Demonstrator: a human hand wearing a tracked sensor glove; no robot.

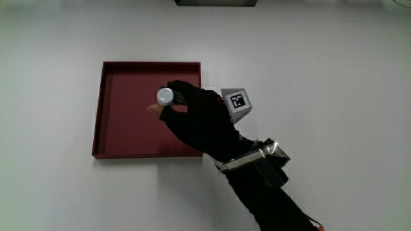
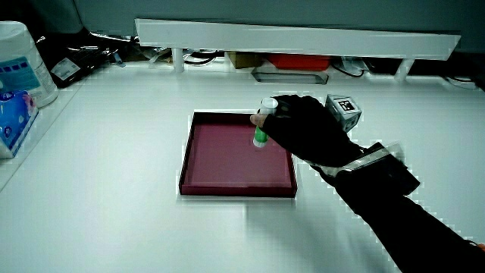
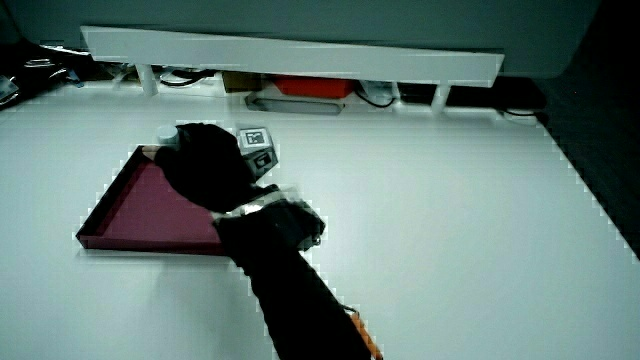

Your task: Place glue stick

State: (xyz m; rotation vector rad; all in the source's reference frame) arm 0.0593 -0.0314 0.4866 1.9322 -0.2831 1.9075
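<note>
The glue stick (image 1: 166, 97) has a white cap and a green body (image 2: 261, 135) and stands upright in the hand's grasp. The hand (image 1: 192, 115) is over the dark red tray (image 1: 122, 138), above the part of it farther from the person, with its fingers closed around the stick. In a side view the stick's green lower end hangs just above the tray floor (image 2: 227, 163). In a side view the hand (image 3: 205, 160) hides all of the stick but its white cap (image 3: 165, 132). The patterned cube (image 1: 236, 102) sits on the hand's back.
A low white partition (image 2: 303, 36) runs along the table's edge farthest from the person, with red and grey items under it. A white tub and a blue packet (image 2: 17, 83) stand at the table's edge beside the tray.
</note>
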